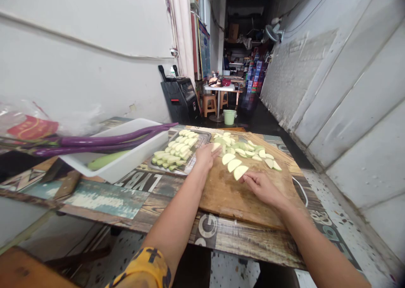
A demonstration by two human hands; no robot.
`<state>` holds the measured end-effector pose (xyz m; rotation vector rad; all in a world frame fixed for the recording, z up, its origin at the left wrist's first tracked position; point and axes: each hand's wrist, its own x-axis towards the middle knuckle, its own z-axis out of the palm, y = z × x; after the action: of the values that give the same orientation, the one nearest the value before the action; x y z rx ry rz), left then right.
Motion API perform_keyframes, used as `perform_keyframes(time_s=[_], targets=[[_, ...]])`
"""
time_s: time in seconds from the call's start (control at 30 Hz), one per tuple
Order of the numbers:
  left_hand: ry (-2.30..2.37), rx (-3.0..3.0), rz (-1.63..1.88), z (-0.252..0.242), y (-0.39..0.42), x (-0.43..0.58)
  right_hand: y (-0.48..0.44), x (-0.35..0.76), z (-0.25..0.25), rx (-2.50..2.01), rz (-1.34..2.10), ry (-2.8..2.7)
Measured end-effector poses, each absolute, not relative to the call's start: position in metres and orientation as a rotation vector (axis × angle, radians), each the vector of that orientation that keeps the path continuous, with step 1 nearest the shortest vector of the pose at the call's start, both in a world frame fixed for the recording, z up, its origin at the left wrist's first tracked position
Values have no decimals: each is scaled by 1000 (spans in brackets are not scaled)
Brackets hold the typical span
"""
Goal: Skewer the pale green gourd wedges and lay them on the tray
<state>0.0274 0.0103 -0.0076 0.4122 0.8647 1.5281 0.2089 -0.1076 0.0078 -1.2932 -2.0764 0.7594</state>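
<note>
My right hand (pixel 261 186) pinches the near end of a row of three pale half-moon vegetable slices (pixel 234 165), lined up as on a skewer; the stick itself is hard to make out. The row is over the wooden cutting board (pixel 228 199). At the board's left edge, my left hand (pixel 206 155) has its fingers closed on one pale slice (pixel 216 147). Loose slices with light green skin (pixel 249 151) lie scattered over the far part of the board. Left of my left hand, a metal tray (pixel 204 137) bears several rows of skewered slices (pixel 177 149).
A white plastic tub (pixel 110 176) on the left holds a light green vegetable (pixel 107 159), with long purple eggplants (pixel 104 140) across its rim. Plastic bags (pixel 31 125) lie beside it. Beyond the table stand a black speaker (pixel 182 98) and a green bucket (pixel 229 117).
</note>
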Motion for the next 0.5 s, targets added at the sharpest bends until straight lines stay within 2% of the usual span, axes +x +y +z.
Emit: perform_keyframes(time_s=[0.5], targets=[[953, 580, 1556, -3, 1, 32, -110, 207, 11, -1331, 798, -2033]])
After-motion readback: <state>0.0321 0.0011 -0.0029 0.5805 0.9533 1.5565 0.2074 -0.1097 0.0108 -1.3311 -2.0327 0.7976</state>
